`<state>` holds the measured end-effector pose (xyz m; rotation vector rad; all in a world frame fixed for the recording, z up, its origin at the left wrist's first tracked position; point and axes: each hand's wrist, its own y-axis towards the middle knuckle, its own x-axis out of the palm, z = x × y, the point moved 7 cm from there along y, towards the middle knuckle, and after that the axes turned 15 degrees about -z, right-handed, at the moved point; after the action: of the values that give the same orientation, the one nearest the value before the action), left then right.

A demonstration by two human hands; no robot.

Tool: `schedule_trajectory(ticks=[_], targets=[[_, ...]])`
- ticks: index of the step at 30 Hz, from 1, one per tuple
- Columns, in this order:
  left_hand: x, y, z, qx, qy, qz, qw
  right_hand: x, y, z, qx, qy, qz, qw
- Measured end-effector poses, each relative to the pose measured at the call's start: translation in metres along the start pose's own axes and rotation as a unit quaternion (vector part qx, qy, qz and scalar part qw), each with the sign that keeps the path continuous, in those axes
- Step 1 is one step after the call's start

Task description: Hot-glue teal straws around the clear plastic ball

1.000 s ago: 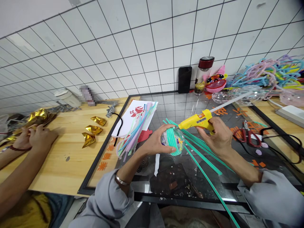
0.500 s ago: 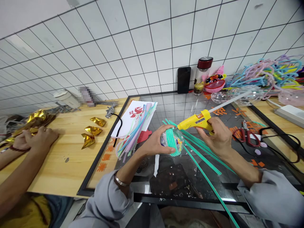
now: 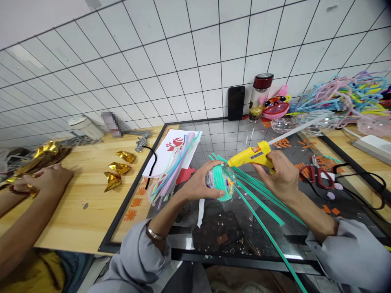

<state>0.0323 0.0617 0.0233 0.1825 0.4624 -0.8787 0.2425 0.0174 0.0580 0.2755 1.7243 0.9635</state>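
Note:
My left hand is closed round a clear plastic ball that has small colourful bits inside. Green pipe cleaner strips run as a band over the ball, and my thumb presses on them. In my right hand is a yellow glue gun, its nozzle at the top of the ball, by the edge of the green band. A long whitish glue stick juts from the gun's back. Loose green pipe cleaners lie on the dark glass behind and below the ball.
A bundle of pastel pipe cleaners lies on white paper at left. Red-handled scissors and a black cord are at right. A phone and a bottle stand by the wall. Another person's hands hold gold foil at far left.
My hands, the ball and the glue gun stay almost still. At the far left, the other person's hands have shifted slightly around the gold foil.

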Motion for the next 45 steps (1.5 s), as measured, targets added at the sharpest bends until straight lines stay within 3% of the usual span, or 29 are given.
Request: schedule_trajectory(ticks=[31,45], targets=[[0.001,0.000,0.001,0.011,0.006,-0.005,1.000,-0.002,0.001,0.002,-0.001,0.035,-0.017,0.999],[0.002,0.000,0.000,0.021,0.005,-0.004,1.000,-0.010,0.006,-0.005,-0.047,0.021,-0.003,0.999]])
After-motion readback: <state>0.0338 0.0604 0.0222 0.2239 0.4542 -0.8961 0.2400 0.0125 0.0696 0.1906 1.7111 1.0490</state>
